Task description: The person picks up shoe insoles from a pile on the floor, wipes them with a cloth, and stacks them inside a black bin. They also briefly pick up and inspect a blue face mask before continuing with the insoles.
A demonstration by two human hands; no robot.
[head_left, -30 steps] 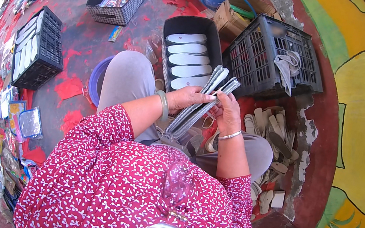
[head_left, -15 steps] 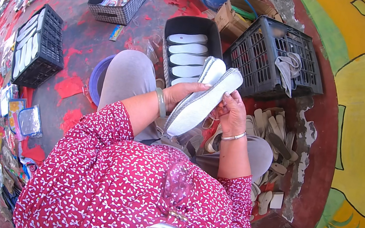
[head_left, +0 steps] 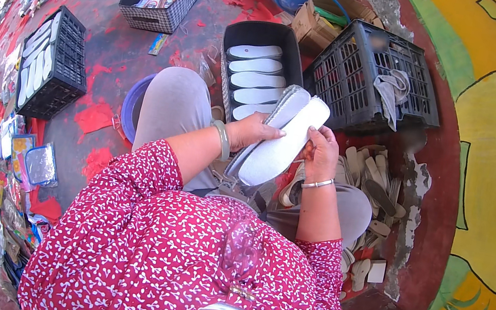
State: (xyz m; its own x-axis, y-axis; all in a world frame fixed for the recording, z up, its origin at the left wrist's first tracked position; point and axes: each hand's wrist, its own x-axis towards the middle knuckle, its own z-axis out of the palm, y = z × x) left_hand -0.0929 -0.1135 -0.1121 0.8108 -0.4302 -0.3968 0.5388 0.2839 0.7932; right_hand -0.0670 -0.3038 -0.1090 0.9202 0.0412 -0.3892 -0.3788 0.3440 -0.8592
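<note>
Front white, long oval insole (head_left: 291, 136) has swung right and turned more face-up since the half-second-ago view; white grey-edged insole stack (head_left: 289, 106) behind it now peeks out on the left side. Bins and crates look unmoved.

Grip: left hand (head_left: 250, 134) clamps the bundle from the left edge, thumb laid over the front face, fingers hidden underneath. Reads as the anchor side. Right hand (head_left: 321, 154) pinches the front insole's right edge near its upper end, thumb tip showing; can't tell what the other fingers do behind. Probably held at the edge so that one layer can pivot without dragging the rest. Layer count: can't tell.

Location: both pieces sit tilted in mid-air over the lap, between the grey-trousered knees, upper ends reaching over the near end of the black-lined, pattern-sided fabric bin (head_left: 287, 42). Row of white insoles (head_left: 256, 81) lies crosswise in that bin, likely so that each one can be reached singly.

Right of it: black slatted plastic crate (head_left: 336, 71), grey crumpled cloth (head_left: 392, 91) draped over its side, maybe for wiping. Heap of beige insoles (head_left: 362, 165) lies loose by the right knee.
</note>
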